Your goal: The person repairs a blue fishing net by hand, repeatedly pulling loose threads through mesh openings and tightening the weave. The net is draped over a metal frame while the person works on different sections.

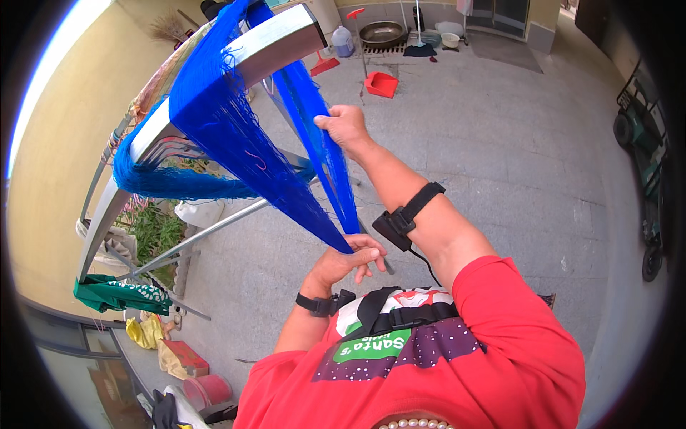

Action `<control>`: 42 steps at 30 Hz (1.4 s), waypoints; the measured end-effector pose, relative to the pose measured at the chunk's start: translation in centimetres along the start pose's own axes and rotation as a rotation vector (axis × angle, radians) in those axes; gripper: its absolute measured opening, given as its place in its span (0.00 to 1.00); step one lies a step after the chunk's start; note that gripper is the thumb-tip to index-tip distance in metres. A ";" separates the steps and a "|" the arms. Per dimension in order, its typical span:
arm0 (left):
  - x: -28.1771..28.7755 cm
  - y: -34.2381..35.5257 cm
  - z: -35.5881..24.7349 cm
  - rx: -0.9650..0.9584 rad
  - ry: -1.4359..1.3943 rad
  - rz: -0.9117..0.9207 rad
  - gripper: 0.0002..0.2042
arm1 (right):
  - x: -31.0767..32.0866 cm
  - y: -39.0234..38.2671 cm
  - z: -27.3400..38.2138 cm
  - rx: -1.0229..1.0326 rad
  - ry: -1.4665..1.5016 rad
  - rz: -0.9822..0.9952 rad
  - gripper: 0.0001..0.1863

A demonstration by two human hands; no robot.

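Note:
A long skein of bright blue yarn (239,136) hangs over the metal beam (275,44) of a rack and stretches down toward me as a narrow loop. My left hand (349,259) holds the loop's lower end, fingers curled at the fold. A thin dark rod (388,265) pokes out beside those fingers; where the rest of it runs is hidden. Higher up, my right hand (346,129) grips the outer right-hand strands, thumb on top. Some loose threads stray from the left strands, with a small pink thread lying on them.
A darker blue skein (193,182) hangs on the rack's left, above a green cloth (118,294). Behind are a red dustpan (381,84), a broom (419,50), a metal basin (382,33) and a jug (343,41). A folded cart (643,143) stands right.

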State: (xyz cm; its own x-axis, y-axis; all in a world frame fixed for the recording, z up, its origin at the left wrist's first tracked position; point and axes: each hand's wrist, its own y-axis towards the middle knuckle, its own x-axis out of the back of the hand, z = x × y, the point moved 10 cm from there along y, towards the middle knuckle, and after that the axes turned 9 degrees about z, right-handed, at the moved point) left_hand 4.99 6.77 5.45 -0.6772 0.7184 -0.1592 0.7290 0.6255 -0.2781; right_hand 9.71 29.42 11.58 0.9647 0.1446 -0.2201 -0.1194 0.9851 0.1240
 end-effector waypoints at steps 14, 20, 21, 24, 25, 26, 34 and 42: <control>1.2 -0.8 0.1 -0.065 -0.035 -0.051 0.15 | 6.6 -0.6 -1.6 -0.076 0.137 -0.169 0.09; 1.0 -0.8 0.2 -0.065 -0.056 -0.035 0.15 | 6.6 -0.8 -1.5 -0.059 0.109 -0.177 0.11; 0.9 -0.9 0.2 -0.065 -0.057 -0.029 0.15 | 6.5 -0.8 -1.6 -0.054 0.109 -0.169 0.12; 0.9 -0.7 0.5 -0.043 -0.090 -0.018 0.12 | 6.6 -0.7 -1.7 -0.041 0.128 -0.153 0.13; 0.9 -0.7 0.5 -0.039 -0.100 -0.016 0.12 | 6.6 -0.7 -1.6 -0.033 0.139 -0.142 0.13; 0.9 -0.6 0.5 -0.036 -0.103 -0.018 0.12 | 6.6 -0.7 -1.6 -0.030 0.158 -0.130 0.13; 0.8 -0.7 0.3 -0.021 -0.056 -0.041 0.12 | 7.7 -1.2 -1.4 -0.053 0.139 -0.165 0.13; 0.8 -1.1 0.3 -0.052 -0.075 -0.097 0.11 | 8.4 -1.6 -0.6 -0.017 0.084 -0.202 0.16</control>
State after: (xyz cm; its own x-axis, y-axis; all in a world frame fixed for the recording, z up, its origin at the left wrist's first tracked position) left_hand 3.64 6.57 5.35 -0.7491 0.6300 -0.2046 0.6623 0.7074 -0.2467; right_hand 17.90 29.14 8.94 0.9466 -0.0494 -0.3186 0.0698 0.9962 0.0529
